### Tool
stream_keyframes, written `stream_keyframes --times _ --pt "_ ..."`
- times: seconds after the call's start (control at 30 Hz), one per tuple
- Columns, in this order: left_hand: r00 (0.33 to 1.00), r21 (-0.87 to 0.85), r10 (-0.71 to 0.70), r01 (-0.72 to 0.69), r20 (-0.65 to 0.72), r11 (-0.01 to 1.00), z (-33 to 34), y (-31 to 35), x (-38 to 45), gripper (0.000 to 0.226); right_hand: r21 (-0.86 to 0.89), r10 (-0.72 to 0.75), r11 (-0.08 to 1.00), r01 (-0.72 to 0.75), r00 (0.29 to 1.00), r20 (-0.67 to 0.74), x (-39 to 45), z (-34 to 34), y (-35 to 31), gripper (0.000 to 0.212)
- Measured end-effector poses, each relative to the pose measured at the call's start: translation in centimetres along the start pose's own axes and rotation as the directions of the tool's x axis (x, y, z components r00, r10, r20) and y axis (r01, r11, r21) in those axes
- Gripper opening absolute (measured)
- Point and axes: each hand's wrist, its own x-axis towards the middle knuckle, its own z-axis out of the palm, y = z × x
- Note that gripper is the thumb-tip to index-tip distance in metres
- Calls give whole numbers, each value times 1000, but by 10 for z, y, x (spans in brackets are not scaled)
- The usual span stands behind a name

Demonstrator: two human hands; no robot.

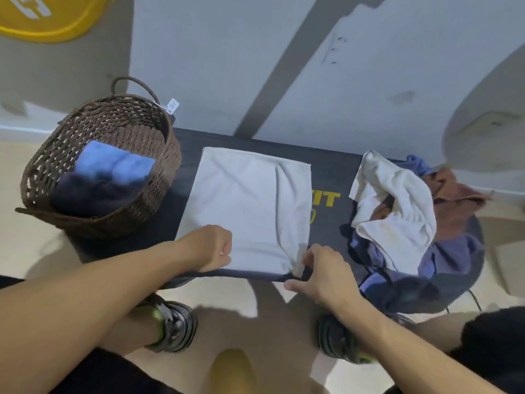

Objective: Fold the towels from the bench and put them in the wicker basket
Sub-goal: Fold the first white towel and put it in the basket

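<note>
A light grey towel (247, 206) lies spread flat across the middle of the dark bench (329, 177). My left hand (210, 248) grips its near left edge with curled fingers. My right hand (324, 271) pinches the near right corner at the bench's front edge. The brown wicker basket (159, 191) stands on the bench's left end and holds a folded blue towel (113, 163) and a dark navy one (88, 194). On the right end lies a heap of unfolded towels: a white one (395, 211) on top, with brown (454, 194) and purple-blue (449, 257) ones under it.
The bench stands against a pale wall. My two shoes (176, 325) are on the beige floor just in front of it. A yellow round sign (48, 15) is on the wall at the upper left.
</note>
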Motion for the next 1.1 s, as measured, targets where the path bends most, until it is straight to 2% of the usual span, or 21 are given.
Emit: stream_keyframes --times 0.13,0.27,0.37,0.47,0.53,0.6,0.7,0.8,0.93,1.03,1.1 --pt "999 12 -44 44 -3 999 5 0 5 12 199 -68 976 94 988 -136 -8 31 24 33" --pt "996 21 -88 89 -22 996 6 6 5 19 372 -143 903 215 967 -210 -4 32 25 29" --pt "994 -20 -96 95 -49 995 8 9 5 12 573 -24 797 190 959 -284 0 25 19 23" --pt "993 -33 -78 76 -84 997 9 10 6 16 692 19 703 163 969 -247 5 22 13 17" --pt "994 -24 -68 67 -81 997 9 9 7 18 690 18 709 147 974 -226 7 24 10 14" --pt "996 -18 -60 59 -61 998 7 8 8 20 625 22 768 143 968 -248 7 28 8 14" --pt "997 -20 -57 56 -54 998 6 6 8 21 530 7 832 163 953 -304 9 31 8 26" --pt "996 -22 -67 66 -62 998 8 5 9 22 481 -42 864 152 972 -232 12 31 7 12" --pt "996 -24 -62 60 -68 998 8 2 9 22 392 -69 911 126 985 -156 16 32 3 34" --pt "996 -26 -66 64 -59 998 8 2 10 23 458 21 887 53 988 -154 23 24 6 19" --pt "996 -20 -74 72 -56 997 9 1 11 23 421 30 906 40 987 -158 28 18 9 8"
